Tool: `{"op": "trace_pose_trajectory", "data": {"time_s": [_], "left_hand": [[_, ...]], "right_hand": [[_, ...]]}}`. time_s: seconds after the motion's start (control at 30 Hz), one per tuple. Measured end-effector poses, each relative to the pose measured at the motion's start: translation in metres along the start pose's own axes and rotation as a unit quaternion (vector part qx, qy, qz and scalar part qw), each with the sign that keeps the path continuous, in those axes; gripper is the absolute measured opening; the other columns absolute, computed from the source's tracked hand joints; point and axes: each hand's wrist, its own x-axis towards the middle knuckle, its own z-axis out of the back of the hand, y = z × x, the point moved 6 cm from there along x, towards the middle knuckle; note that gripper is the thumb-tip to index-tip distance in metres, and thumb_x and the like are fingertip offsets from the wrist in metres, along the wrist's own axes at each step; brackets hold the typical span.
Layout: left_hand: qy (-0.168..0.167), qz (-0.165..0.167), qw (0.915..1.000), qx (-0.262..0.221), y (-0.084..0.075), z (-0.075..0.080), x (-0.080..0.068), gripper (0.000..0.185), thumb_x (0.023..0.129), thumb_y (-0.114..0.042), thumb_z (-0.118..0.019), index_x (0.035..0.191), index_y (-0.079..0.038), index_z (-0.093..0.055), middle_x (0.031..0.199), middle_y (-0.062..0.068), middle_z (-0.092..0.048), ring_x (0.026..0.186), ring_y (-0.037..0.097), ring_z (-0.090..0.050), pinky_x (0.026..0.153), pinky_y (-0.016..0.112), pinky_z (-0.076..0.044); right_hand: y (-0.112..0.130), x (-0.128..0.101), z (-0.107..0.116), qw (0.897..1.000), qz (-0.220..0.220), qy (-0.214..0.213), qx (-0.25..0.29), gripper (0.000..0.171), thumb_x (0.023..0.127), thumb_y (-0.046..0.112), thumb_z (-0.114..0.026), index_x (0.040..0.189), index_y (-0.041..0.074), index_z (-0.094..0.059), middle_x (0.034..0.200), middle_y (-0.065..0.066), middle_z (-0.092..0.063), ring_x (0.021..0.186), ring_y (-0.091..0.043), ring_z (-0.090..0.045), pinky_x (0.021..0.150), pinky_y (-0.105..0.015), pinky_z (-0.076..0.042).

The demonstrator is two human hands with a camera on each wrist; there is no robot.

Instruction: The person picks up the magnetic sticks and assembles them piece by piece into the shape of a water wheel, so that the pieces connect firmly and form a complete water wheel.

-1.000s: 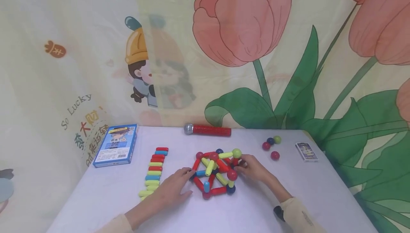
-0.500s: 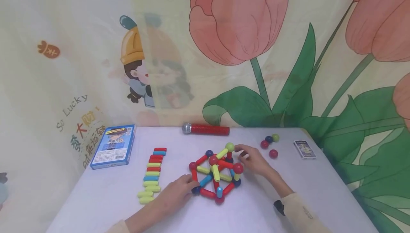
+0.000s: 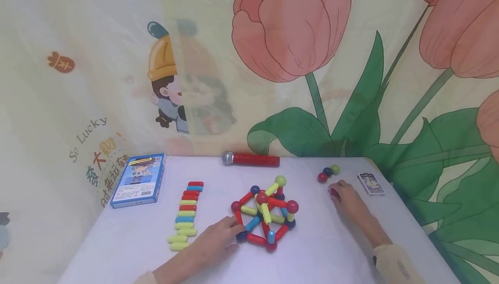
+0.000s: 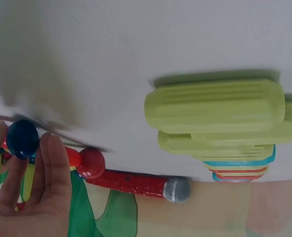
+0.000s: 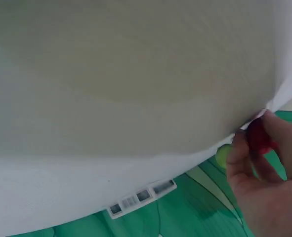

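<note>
A framework of magnetic rods and balls (image 3: 266,213) stands on the white table, with red, yellow and blue rods joined by red, dark blue and green balls. My left hand (image 3: 218,240) is at its near left corner, thumb and fingers on either side of a dark blue ball (image 4: 22,138). To the right of the framework, my right hand (image 3: 352,208) holds a loose red ball (image 5: 258,137) between thumb and fingers, low over the table. One yellow rod (image 3: 266,213) slants down from the upper red ball (image 3: 262,197). A blue rod (image 3: 271,236) points up from the front red ball.
Several loose rods (image 3: 184,219) lie in a column left of the framework. A red microphone (image 3: 253,159) lies at the back edge, a blue box (image 3: 138,181) at back left. Red, blue and green balls (image 3: 327,171) and a card pack (image 3: 371,183) sit at right.
The framework has turned and shifted toward me, with my left hand at its corner. My right hand has left its far right side and moved right, taking hold of the loose red ball.
</note>
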Motion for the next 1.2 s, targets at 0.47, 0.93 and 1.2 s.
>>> {"op": "trace_pose_trajectory", "data": {"time_s": [0.47,0.93,1.2], "left_hand": [[-0.001,0.010,0.9999,0.005,-0.001,0.004,-0.001,0.054,0.089,-0.025,-0.091,0.139,-0.018,-0.073,0.127,0.005,-0.070,0.117,0.020,-0.067,0.089,0.032,-0.063],[0.010,0.017,0.9998,0.005,-0.001,-0.001,-0.003,0.055,0.089,-0.029,-0.091,0.140,-0.019,-0.072,0.127,0.005,-0.070,0.118,0.021,-0.067,0.090,0.034,-0.063],[0.011,0.021,0.9997,0.001,-0.001,0.000,-0.004,0.054,0.091,-0.028,-0.089,0.141,-0.019,-0.071,0.129,0.005,-0.070,0.120,0.022,-0.068,0.092,0.035,-0.063]], "right_hand": [[0.212,-0.067,0.042,0.958,0.213,-0.003,0.192,0.038,0.086,0.024,-0.094,0.119,0.017,-0.077,0.114,0.009,-0.070,0.095,-0.001,-0.067,0.074,-0.022,-0.061],[0.215,-0.072,-0.001,0.973,0.188,0.029,0.134,0.042,0.083,0.020,-0.096,0.119,0.014,-0.074,0.114,0.007,-0.068,0.101,-0.007,-0.070,0.079,-0.024,-0.062],[0.204,-0.069,-0.003,0.976,0.116,0.059,0.175,0.045,0.085,0.025,-0.095,0.122,0.019,-0.070,0.115,0.009,-0.071,0.098,-0.006,-0.070,0.078,-0.031,-0.065]]}}
